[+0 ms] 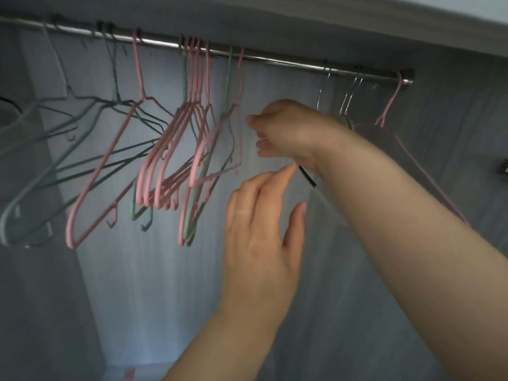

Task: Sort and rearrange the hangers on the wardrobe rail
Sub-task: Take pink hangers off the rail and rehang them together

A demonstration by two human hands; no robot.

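The right hand is curled near the middle of the rail, seemingly pinching a thin dark hanger (mostly hidden by the wrist). The left hand is open below, fingertips touching that wire, holding nothing. Pink hangers cluster left of centre. Best to steady the wire from below, then hook it beside hangers of its own colour.

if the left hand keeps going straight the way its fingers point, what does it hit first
Probably the right hand: the left hand points up and slightly right, its fingertips just under the right wrist, beside a short dark piece there. Depth is unclear, so it may pass in front.
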